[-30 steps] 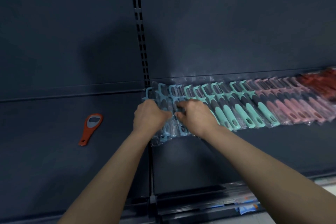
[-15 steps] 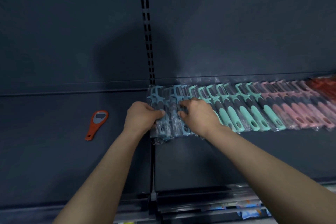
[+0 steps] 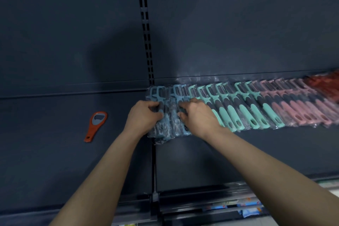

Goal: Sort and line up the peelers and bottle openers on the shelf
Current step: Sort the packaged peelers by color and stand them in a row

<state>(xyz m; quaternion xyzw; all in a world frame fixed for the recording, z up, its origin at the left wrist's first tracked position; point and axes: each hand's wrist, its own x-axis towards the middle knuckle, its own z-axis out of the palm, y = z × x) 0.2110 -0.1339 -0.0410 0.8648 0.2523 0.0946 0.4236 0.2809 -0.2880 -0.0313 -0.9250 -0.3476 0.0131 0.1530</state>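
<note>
A row of bagged peelers lies on the dark shelf [image 3: 201,161]: blue peelers [image 3: 172,121] at the left end, then teal peelers [image 3: 238,110], pink peelers [image 3: 297,108] and red ones [image 3: 324,84] at the far right. My left hand [image 3: 143,117] grips the leftmost blue peelers, fingers curled round their handles. My right hand [image 3: 198,115] grips blue peelers just to the right, against the teal ones. An orange bottle opener [image 3: 95,125] lies alone on the shelf to the left.
A slotted upright [image 3: 145,29] runs down the back panel above the blue peelers. A seam splits the shelf under my left hand. Below the front edge, a lower shelf holds coloured packets [image 3: 249,207].
Both hands stayed on the blue peelers, and my left hand has closed tighter around the left bundle. The view has shifted slightly; the row and the bottle opener lie as before.
</note>
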